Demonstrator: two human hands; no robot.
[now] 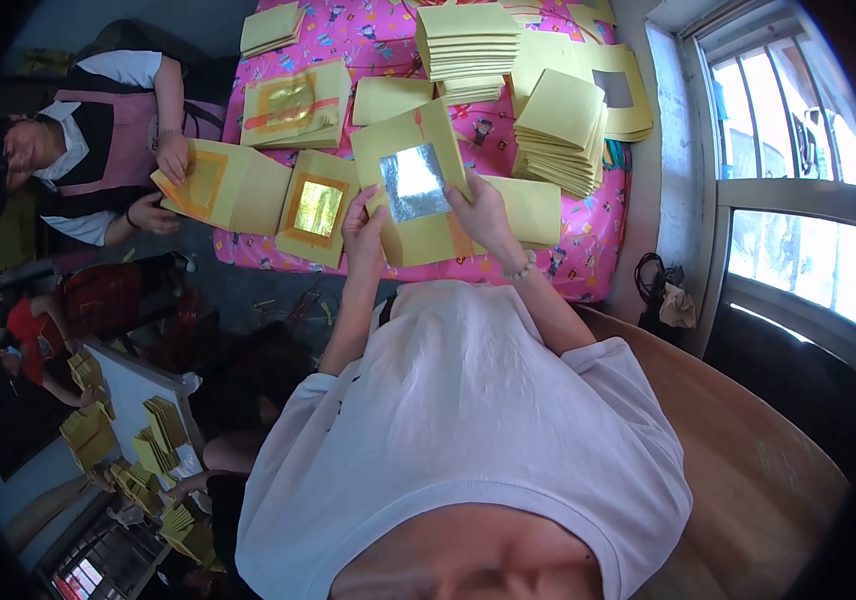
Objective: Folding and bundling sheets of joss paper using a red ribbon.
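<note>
Hands: both closed on one yellow paper packet, apart from each other; the left hand pinches its left edge with the thumb on the face, the right hand grips the right edge, thumb also on top.
Packet: held above the near part of the pink tablecloth, in front of the white shirt; its right edge looks thick, though the sheets cannot be counted.
Silver square: on the packet's upturned face, between the two thumbs.
Slip risk: with only the side edges pinched, a loosened grip could let inner sheets slide out of line.
Foil risk: thumbs pressing near the silver square could smudge or crease it.
Knock risk: a swing left could catch the gold-square packet just beside the left hand.
Packet's long axis: runs away from the body, far end leaning left.
Right side: a plain yellow sheet lies beside the right hand, a stepped stack beyond it.
Farther out: a taller stack at the far side; on the left, a co-worker handles an orange-marked folder.
</note>
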